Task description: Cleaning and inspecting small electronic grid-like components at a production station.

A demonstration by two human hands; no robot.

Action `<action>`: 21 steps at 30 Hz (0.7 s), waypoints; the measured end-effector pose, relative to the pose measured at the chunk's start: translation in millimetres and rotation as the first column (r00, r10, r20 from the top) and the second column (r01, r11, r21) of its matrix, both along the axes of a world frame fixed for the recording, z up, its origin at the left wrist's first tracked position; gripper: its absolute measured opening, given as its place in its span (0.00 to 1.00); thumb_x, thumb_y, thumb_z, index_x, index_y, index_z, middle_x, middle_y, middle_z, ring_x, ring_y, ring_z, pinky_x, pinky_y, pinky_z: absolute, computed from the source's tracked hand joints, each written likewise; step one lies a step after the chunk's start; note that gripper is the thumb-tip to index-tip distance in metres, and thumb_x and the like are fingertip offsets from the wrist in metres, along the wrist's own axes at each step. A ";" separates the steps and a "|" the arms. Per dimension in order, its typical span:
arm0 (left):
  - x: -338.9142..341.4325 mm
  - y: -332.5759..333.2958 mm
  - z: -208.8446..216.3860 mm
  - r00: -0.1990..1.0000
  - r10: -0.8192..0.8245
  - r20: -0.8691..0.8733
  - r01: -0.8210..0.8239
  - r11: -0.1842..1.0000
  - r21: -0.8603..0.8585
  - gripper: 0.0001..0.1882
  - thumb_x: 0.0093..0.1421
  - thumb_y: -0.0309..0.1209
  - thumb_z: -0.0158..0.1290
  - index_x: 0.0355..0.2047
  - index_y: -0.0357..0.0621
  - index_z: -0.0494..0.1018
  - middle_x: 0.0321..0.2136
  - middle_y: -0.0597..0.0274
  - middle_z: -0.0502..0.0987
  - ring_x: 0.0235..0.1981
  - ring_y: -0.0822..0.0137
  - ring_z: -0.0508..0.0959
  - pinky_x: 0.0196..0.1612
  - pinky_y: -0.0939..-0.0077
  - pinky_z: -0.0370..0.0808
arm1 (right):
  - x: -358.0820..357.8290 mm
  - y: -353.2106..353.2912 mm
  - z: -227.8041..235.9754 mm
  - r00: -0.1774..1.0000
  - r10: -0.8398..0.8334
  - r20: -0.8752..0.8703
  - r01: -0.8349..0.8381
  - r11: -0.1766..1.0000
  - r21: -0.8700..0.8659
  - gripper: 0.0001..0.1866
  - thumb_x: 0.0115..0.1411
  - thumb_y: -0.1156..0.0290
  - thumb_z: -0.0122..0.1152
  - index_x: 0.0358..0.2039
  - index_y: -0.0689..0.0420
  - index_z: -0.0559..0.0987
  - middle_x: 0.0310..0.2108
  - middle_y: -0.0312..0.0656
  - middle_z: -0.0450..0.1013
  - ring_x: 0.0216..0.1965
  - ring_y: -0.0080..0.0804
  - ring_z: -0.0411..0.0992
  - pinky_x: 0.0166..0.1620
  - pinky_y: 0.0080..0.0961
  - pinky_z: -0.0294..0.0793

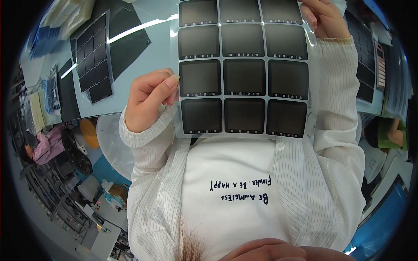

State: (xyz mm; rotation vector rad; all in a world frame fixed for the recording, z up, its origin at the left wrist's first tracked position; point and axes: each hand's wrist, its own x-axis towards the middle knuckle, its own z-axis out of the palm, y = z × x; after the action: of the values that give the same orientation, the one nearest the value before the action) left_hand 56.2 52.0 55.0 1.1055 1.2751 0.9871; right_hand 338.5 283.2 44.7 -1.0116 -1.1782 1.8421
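Note:
A clear plastic sheet (244,77) bearing a grid of dark, rounded rectangular panels hangs in front of my chest, its upper part cut off by the picture's edge. Each panel has a row of small pale marks along its lower border. My left hand (150,98) pinches the sheet's left edge between thumb and curled fingers. Higher up, at the right edge, my right hand (328,19) is closed on the same sheet; part of its fingers lies outside the picture. Light glares along the sheet's upper sides.
On the glass-topped table (126,93) at left lies a similar dark-panelled sheet (93,61), beside a black sheet (130,39). Stacked bags (65,19) stand at the far left. More panelled sheets (363,56) lie at right. A person in pink (48,145) and another in green (389,134) are nearby.

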 end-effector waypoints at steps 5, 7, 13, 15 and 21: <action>-1.3 0.8 0.2 1.000 -0.007 -0.017 0.007 1.000 0.010 0.18 0.62 0.30 0.45 0.14 0.37 0.65 0.15 0.65 0.65 0.19 0.76 0.62 0.25 0.81 0.58 | -2.7 1.0 1.6 1.000 0.016 0.008 -0.016 1.000 0.011 0.07 0.59 0.71 0.58 0.30 0.62 0.75 0.11 0.33 0.66 0.08 0.18 0.61 0.11 0.14 0.54; -1.7 1.6 -0.6 1.000 -0.007 -0.013 0.007 1.000 0.000 0.18 0.62 0.30 0.45 0.14 0.36 0.65 0.15 0.65 0.64 0.19 0.76 0.62 0.26 0.81 0.58 | -2.5 1.7 0.6 1.000 0.001 0.013 -0.001 1.000 0.001 0.07 0.59 0.71 0.58 0.30 0.63 0.75 0.11 0.33 0.66 0.08 0.18 0.61 0.12 0.14 0.54; -2.8 3.3 -3.6 0.999 -0.009 -0.032 0.009 1.000 -0.005 0.18 0.61 0.29 0.45 0.14 0.36 0.64 0.15 0.65 0.64 0.20 0.75 0.62 0.26 0.81 0.58 | -6.1 4.7 -4.0 1.000 -0.006 0.010 0.007 1.000 -0.017 0.07 0.59 0.71 0.58 0.31 0.63 0.75 0.13 0.33 0.68 0.08 0.18 0.61 0.12 0.14 0.55; -2.2 4.2 -6.0 1.000 0.006 -0.015 -0.006 1.000 -0.025 0.18 0.62 0.30 0.45 0.14 0.36 0.64 0.15 0.66 0.64 0.20 0.75 0.62 0.26 0.81 0.58 | -6.3 6.4 -9.2 1.000 -0.020 0.012 0.020 1.000 -0.018 0.07 0.59 0.71 0.58 0.31 0.64 0.75 0.14 0.33 0.68 0.08 0.18 0.61 0.12 0.14 0.56; 4.9 7.3 -7.2 0.997 0.008 -0.083 -0.013 0.998 -0.059 0.18 0.61 0.29 0.46 0.15 0.36 0.64 0.15 0.67 0.64 0.20 0.76 0.61 0.26 0.81 0.58 | -5.8 7.9 -20.0 0.999 -0.005 0.039 0.005 1.000 0.000 0.09 0.59 0.69 0.59 0.32 0.63 0.76 0.14 0.33 0.68 0.09 0.18 0.61 0.13 0.14 0.56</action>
State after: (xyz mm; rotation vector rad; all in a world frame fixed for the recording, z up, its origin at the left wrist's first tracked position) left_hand 61.1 59.4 47.8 1.1043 1.3692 0.9135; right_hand 332.6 291.1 24.7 -1.0539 -1.1978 1.8255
